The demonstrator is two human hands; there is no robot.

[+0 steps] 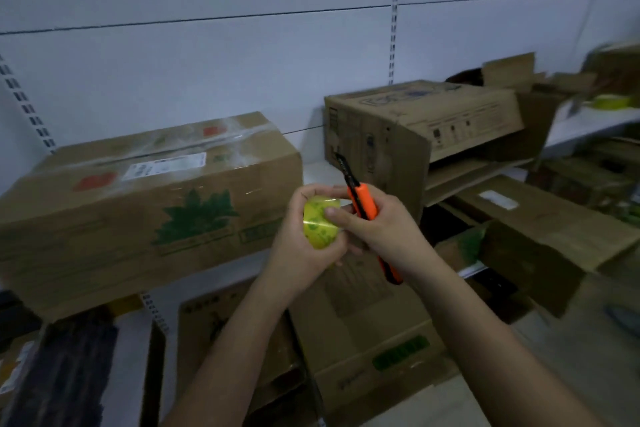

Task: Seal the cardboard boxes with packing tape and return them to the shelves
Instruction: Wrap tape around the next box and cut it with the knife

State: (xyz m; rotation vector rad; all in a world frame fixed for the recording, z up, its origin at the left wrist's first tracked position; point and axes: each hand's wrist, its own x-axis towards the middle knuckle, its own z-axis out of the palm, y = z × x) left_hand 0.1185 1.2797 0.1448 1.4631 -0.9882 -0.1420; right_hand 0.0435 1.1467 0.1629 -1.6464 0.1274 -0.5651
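my left hand (304, 239) grips the yellowish clear packing tape roll (320, 224) in front of the shelf boxes; right hand (377, 229) holds the orange box cutter (363, 204), thumb on roll. find tape end w/ thumbnail, keep blade pointed away.

Dim, bluish-grey light; wide-angle bending and motion blur at the edges.
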